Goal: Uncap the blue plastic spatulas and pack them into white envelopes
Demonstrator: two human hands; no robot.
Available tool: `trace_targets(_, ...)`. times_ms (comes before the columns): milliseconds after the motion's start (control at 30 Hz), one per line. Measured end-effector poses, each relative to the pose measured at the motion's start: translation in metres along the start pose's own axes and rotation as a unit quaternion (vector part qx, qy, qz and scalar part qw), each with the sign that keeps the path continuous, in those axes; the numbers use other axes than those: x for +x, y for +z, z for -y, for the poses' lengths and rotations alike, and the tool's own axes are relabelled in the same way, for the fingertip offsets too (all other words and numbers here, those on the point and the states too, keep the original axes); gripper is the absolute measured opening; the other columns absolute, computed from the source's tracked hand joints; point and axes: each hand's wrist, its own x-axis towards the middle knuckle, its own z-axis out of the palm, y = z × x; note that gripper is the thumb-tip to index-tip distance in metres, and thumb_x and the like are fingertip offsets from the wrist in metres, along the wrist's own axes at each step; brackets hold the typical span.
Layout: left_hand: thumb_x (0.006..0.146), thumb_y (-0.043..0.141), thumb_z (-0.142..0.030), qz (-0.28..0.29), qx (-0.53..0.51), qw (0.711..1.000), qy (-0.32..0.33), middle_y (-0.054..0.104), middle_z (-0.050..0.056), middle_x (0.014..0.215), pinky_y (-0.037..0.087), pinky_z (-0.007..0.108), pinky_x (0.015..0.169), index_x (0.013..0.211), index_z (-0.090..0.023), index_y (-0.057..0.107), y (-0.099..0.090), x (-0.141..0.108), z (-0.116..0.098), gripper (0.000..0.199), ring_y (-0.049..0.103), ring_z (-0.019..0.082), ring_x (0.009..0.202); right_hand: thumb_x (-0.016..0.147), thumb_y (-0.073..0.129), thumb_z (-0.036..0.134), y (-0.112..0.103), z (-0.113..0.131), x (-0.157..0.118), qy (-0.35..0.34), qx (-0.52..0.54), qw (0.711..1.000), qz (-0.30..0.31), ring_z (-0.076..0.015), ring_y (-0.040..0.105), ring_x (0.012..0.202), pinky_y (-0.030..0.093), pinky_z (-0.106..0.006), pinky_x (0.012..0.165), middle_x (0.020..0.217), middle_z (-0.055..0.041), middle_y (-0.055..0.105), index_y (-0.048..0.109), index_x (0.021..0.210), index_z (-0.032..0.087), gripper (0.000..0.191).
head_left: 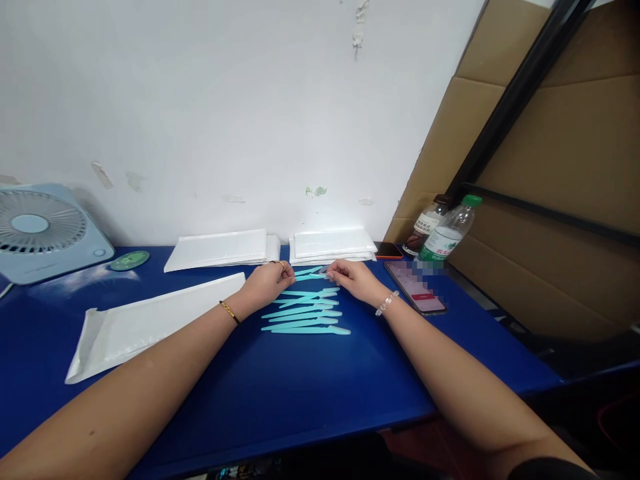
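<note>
Several turquoise eyebrow razors (305, 321) lie in a loose column on the blue table, their handles to the left and blade ends to the right. At the top of the column, my left hand (267, 285) pinches the handle end of an eyebrow razor (311, 276). My right hand (354, 280) is closed in a pinch at the other end of that razor. Another turquoise razor shows just behind it, partly hidden by the fingers. A white padded envelope (165, 320) lies to the left, partly under my left forearm.
Two stacks of white padded mailers, a left one (220, 248) and a right one (333, 244), rest against the wall. A fan (50, 230) and a green disc (130, 261) are at the left. A phone (415, 287), another dark device (389, 251) and two bottles (447, 233) stand or lie right.
</note>
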Motion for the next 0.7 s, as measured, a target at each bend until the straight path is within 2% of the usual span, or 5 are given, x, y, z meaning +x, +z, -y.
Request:
trace_targets(200, 0.082, 0.047, -0.044, 0.057, -0.028, 0.998, 0.018, 0.065, 0.001, 0.071, 0.042, 0.025, 0.055, 0.084, -0.02, 0.061, 0.0, -0.003, -0.011, 0.028, 0.059, 0.016, 0.063, 0.088, 0.05, 0.033, 0.002, 0.003, -0.001, -0.001, 0.015, 0.999, 0.042, -0.0124, 0.053, 0.062, 0.042, -0.024, 0.059, 0.072, -0.0008, 0.062, 0.063, 0.086, 0.017, 0.021)
trace_targets(333, 0.085, 0.044, -0.04, -0.007, 0.047, 0.998, 0.03, 0.068, 0.005, 0.089, 0.046, 0.029, 0.068, 0.093, -0.02, 0.064, -0.001, -0.001, -0.008, 0.03, 0.061, 0.02, 0.079, 0.088, 0.051, 0.023, 0.001, -0.012, 0.007, -0.051, -0.088, 0.995, -0.021, -0.0175, 0.057, 0.083, 0.045, -0.031, 0.076, 0.092, -0.0061, 0.062, 0.067, 0.095, 0.019, 0.018)
trace_targets(433, 0.083, 0.047, -0.035, -0.035, 0.101, 0.993, 0.042, 0.065, 0.007, 0.106, 0.045, 0.032, 0.081, 0.101, -0.019, 0.064, -0.002, 0.002, 0.002, 0.029, 0.059, 0.023, 0.095, 0.085, 0.054, 0.016, 0.002, -0.022, 0.012, -0.078, -0.15, 0.985, -0.024, -0.021, 0.054, 0.099, 0.043, -0.035, 0.088, 0.104, -0.0088, 0.059, 0.066, 0.103, 0.021, 0.022)
trace_targets(567, 0.081, 0.049, -0.032, -0.007, 0.092, 0.995, 0.03, 0.067, 0.004, 0.088, 0.045, 0.028, 0.068, 0.089, -0.021, 0.065, -0.003, 0.004, 0.012, 0.021, 0.061, 0.02, 0.081, 0.084, 0.056, 0.013, 0.002, -0.025, 0.013, -0.058, -0.166, 0.984, -0.005, -0.0174, 0.056, 0.083, 0.045, -0.03, 0.078, 0.091, -0.0063, 0.059, 0.067, 0.09, 0.018, 0.013)
trace_targets(700, 0.08, 0.05, -0.031, -0.01, 0.08, 0.996, 0.026, 0.066, 0.002, 0.078, 0.042, 0.026, 0.06, 0.083, -0.022, 0.065, -0.003, 0.004, 0.014, 0.018, 0.06, 0.018, 0.073, 0.082, 0.059, 0.014, 0.0, -0.026, 0.011, -0.043, -0.14, 0.989, -0.012, -0.0138, 0.055, 0.073, 0.044, -0.027, 0.071, 0.085, -0.0035, 0.058, 0.067, 0.085, 0.018, 0.009)
